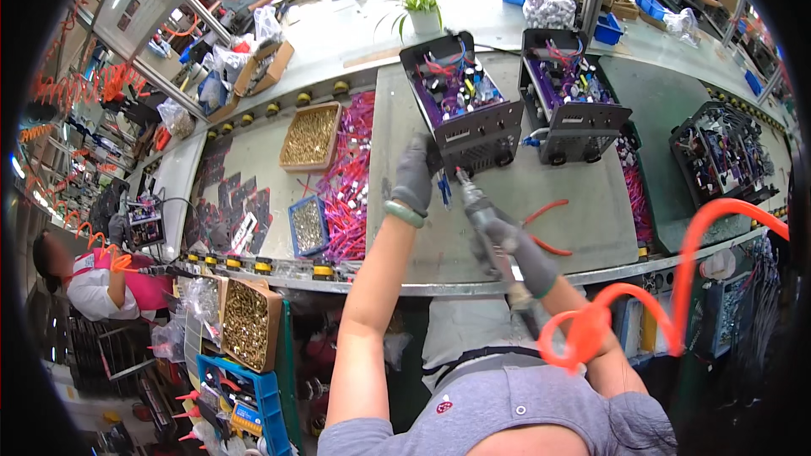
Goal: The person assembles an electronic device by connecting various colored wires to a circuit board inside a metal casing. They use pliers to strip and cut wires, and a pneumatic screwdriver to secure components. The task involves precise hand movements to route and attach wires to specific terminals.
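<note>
My right hand, in a grey glove, is wrapped round a pneumatic screwdriver. The tool slants up and left, its tip at the lower left of a black front panel. That panel belongs to an open electronic unit with purple circuit boards and coloured wires. My left hand, also grey-gloved with a pale green bangle below it, grips the unit's lower left corner; the fingertips are partly hidden. A blue wire connector hangs between the hand and the tool. Red-handled pliers lie right of the screwdriver.
A second similar unit stands to the right, a third beyond it. Left are red-and-purple wires, a box of brass screws and a blue tray. A red air hose loops at right. Co-workers sit left.
</note>
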A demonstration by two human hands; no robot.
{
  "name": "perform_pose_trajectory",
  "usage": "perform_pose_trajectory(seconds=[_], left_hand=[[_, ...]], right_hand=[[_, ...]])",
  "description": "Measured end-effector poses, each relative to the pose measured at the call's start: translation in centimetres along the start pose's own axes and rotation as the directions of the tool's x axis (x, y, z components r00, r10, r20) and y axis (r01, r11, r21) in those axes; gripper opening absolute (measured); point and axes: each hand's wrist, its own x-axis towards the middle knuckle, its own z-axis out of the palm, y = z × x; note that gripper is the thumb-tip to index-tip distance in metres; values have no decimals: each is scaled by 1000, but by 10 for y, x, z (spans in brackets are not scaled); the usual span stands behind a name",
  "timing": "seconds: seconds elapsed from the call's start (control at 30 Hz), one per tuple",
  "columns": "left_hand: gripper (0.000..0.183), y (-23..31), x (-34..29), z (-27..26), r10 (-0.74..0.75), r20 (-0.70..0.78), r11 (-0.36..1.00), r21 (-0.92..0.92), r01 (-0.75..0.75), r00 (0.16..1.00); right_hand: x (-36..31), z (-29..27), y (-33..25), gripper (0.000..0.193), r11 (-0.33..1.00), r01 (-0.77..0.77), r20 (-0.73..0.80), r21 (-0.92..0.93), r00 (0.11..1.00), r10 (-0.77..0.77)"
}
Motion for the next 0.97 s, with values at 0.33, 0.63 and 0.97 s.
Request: perform_pose_trajectory(seconds=[0.33, 0.63, 0.97], left_hand=[[27, -49, -93, 13, -19, 395, 211, 900, -382, 919], [21, -49, -84, 21, -54, 422, 366, 852, -375, 905], [30, 18, -76, 25, -265, 599, 901, -126, 416, 755]], right_hand=[[-85, -68, -12, 58, 954, -136, -223, -266, 972, 76], [-96, -52, -29, 63, 951, -131, -137, -278, 986, 96], [-91, -40, -55, 82, 981, -79, 203, -175, 973, 114]])
